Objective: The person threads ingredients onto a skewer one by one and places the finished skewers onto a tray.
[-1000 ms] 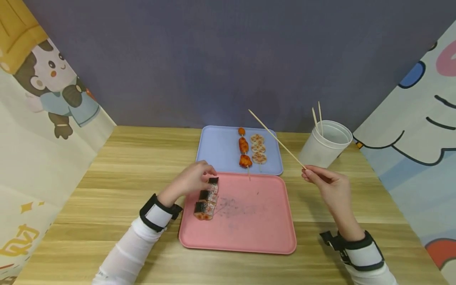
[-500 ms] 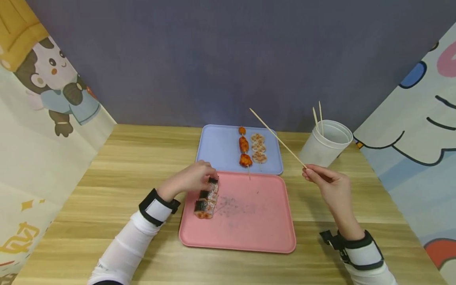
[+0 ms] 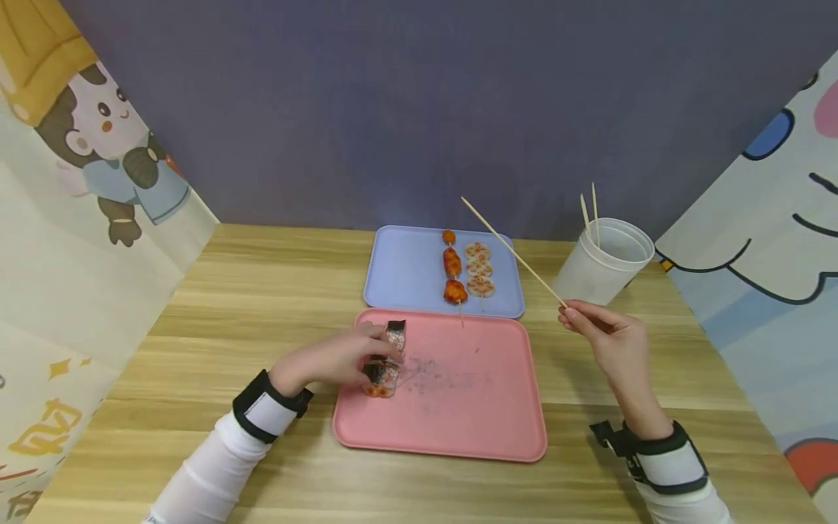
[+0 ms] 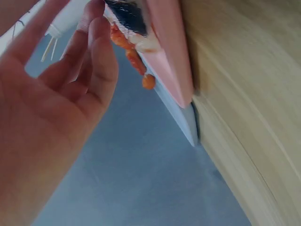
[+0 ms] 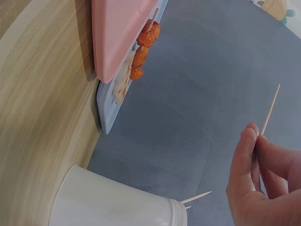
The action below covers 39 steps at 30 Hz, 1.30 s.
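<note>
Three sushi-like rice pieces banded with seaweed lie in a row at the left of a pink tray (image 3: pixel 458 429). Over the middle one, my left hand (image 3: pixel 334 356) has its fingers spread and bent, hiding most of it. The far piece (image 3: pixel 396 333) and near piece (image 3: pixel 381 380) show on either side. In the left wrist view, the fingertips are right at a seaweed band (image 4: pixel 127 16). My right hand (image 3: pixel 609 335) pinches a thin bamboo skewer (image 3: pixel 513 251) near its lower end. The skewer slants up to the left in the air, bare along its visible length.
Behind the pink tray, a blue tray (image 3: pixel 406 269) holds a skewer of reddish meat pieces (image 3: pixel 453 263) and one of lotus root slices (image 3: pixel 480 268). A white bucket (image 3: pixel 592 273) with bamboo skewers (image 3: pixel 596 215) stands at the back right, near a grey wall (image 3: pixel 419 109).
My left hand has moved from the far end of the row toward the near end, uncovering the far piece. The right hand keeps holding the skewer almost still. The head view has shifted slightly.
</note>
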### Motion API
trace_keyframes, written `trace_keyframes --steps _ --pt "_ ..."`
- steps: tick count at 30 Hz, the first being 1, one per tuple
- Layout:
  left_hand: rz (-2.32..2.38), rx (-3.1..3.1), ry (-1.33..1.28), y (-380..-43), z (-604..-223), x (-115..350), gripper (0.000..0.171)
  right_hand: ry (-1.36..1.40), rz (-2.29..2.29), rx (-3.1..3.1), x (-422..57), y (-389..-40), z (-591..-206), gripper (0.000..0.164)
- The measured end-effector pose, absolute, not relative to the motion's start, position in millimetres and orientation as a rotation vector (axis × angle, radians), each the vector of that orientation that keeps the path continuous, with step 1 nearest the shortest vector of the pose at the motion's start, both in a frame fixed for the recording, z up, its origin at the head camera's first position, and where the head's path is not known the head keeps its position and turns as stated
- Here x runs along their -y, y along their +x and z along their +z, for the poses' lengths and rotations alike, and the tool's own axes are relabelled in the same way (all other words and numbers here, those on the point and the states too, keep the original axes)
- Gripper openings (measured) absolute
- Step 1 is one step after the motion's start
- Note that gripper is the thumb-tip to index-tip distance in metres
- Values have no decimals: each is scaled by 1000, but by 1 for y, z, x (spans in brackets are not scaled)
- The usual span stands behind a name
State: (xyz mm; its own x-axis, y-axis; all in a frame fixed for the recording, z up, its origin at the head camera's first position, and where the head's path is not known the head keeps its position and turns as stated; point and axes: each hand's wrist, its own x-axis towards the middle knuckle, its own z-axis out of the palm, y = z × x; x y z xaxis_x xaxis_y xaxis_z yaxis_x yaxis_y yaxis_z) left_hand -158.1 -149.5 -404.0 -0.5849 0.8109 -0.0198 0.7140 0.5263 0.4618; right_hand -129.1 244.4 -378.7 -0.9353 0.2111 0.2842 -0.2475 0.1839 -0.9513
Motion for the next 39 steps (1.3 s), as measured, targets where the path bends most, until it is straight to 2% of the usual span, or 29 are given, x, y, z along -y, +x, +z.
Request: trace_keyframes --steps 5,12,18,26,39 --pt "571 -2488 1379 -159 -409 152 60 18 1704 2207 -244 -129 -379 27" --pt "535 -2512 1404 -159 -416 151 48 29 1711 2229 -245 -128 -381 28" --pt "557 -2509 1360 -159 -418 153 52 46 1730 2229 -246 -128 -383 28" --pt "536 -2515 1428 -162 -420 155 55 76 1765 2220 -246 -130 -384 28" --pt "554 -2535 1321 -161 -421 152 56 76 1764 2248 -247 -130 -383 30"
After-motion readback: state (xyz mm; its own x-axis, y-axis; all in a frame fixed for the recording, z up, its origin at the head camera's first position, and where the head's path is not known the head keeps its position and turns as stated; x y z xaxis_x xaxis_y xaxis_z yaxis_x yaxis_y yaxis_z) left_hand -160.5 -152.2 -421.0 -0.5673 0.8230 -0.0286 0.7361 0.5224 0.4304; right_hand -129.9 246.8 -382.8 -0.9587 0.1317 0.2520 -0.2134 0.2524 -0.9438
